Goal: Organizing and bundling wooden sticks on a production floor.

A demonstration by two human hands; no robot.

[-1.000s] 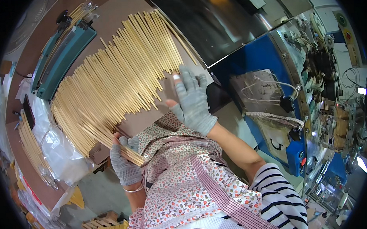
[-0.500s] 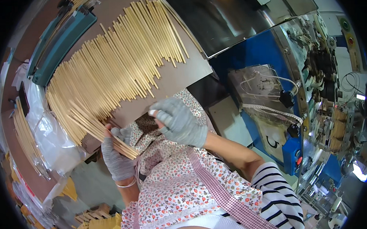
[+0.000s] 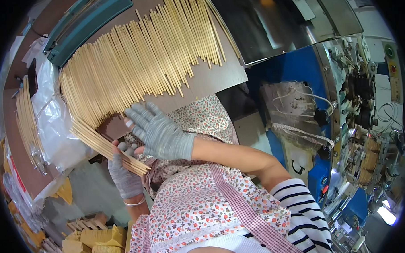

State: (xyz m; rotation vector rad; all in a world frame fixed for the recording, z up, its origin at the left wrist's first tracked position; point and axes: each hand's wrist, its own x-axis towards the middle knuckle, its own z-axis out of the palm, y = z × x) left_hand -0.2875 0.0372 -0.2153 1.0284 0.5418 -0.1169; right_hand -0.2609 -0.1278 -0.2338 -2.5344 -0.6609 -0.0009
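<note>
A small bundle of pale wooden chopsticks [image 3: 98,141] slants across my left hand [image 3: 125,176], whose gloved fingers are wrapped round its lower end. The bundle's far end lies by the left end of a wide layer of chopsticks [image 3: 133,62] spread side by side on a brown table [image 3: 205,82]. My right hand [image 3: 165,132], in a grey striped glove with bare fingertips, is stretched out with its fingers forward. Its fingertips are at the near ends of the layer; whether they touch the sticks I cannot tell.
A teal metal trough [image 3: 87,25] stands behind the layer. Clear plastic bags [image 3: 60,145] and another group of sticks [image 3: 27,114] lie at the left. A dark metal-topped machine [image 3: 270,26] with a blue body stands at the right. Yellow packets [image 3: 103,237] are at the lower left.
My right hand has moved left and forward to the layer's near edge, and its curled fingers have straightened. The left hand keeps its bundle. The whole view has shifted somewhat.
</note>
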